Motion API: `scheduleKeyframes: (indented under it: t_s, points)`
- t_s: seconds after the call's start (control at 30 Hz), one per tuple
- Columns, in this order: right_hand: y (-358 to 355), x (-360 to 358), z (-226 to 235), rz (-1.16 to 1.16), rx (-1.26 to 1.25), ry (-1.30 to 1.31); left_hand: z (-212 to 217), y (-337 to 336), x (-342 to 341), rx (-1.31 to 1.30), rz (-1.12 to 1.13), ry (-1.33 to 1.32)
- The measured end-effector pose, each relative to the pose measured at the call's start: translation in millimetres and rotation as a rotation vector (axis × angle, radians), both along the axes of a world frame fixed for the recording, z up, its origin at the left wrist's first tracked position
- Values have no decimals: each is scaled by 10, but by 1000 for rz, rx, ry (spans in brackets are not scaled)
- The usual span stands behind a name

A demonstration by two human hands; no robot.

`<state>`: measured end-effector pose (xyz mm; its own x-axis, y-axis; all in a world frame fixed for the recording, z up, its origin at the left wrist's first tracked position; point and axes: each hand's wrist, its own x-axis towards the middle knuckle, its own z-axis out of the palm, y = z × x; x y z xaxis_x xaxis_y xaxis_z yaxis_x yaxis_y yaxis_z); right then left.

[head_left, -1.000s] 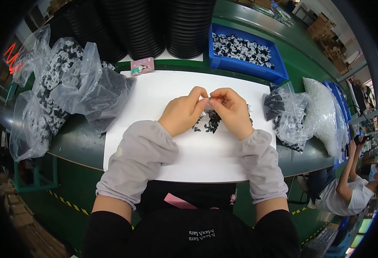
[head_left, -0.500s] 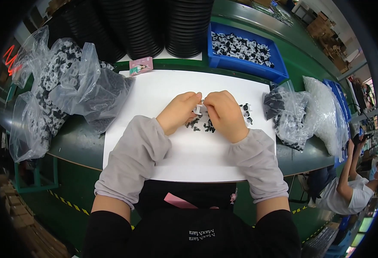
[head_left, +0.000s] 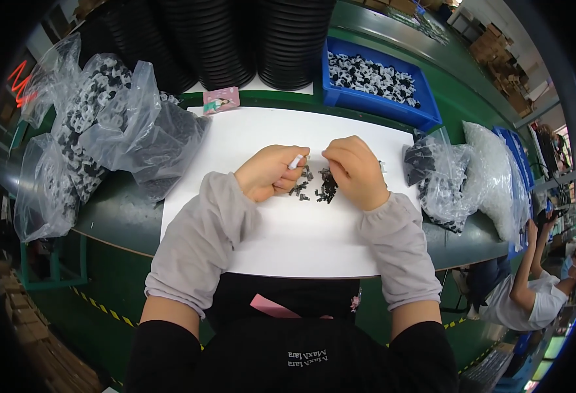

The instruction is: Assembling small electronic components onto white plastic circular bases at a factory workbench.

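My left hand is closed around a small white plastic part, which pokes out between thumb and fingers. A short gap to the right of it, my right hand has thumb and fingertips pinched together; whatever they hold is too small or hidden to make out. Below and between the hands lies a loose pile of tiny black plastic pieces on a white sheet. Beyond my right hand, a bit of a pale part shows, mostly covered by the hand.
At the far right stands a blue bin of black-and-white parts. Clear bags of parts crowd the left; more bags lie right. Stacked black ribbed reels and a pink packet are behind. A person sits at right.
My hands have drawn slightly apart. The white part in my left hand is turned and shows more clearly. My right hand now covers most of the parts beside it.
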<state>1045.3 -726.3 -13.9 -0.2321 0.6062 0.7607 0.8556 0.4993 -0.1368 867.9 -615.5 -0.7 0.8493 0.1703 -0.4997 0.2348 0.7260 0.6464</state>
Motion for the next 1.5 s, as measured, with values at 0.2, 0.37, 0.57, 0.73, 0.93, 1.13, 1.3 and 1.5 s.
scheduleKeyframes:
  t_s: [0.2,0.37,0.57,0.73,0.93,1.13,1.3,1.5]
  points:
    - [20,-57,-13,-141,-216,131,14,-150,71,465,194,71]
    - [-42,-164,35,-2,-427,696,-97,-229,142,683,170,-68]
    - [-61,-191,34,-28,-439,779,-144,-235,159,672,197,-138]
    - [-76,-161,26,-58,-289,771,-95,-201,129,492,218,-76]
    - [-58,-252,65,-47,-149,584,-122,-172,130,319,297,-135]
    - [-71,-276,77,-48,-155,626,-112,-193,134,321,338,-172]
    - [-73,-278,44,-42,-200,663,-56,-220,114,259,309,-255]
    - [-67,-253,43,-73,-111,621,-97,-195,121,144,300,-354]
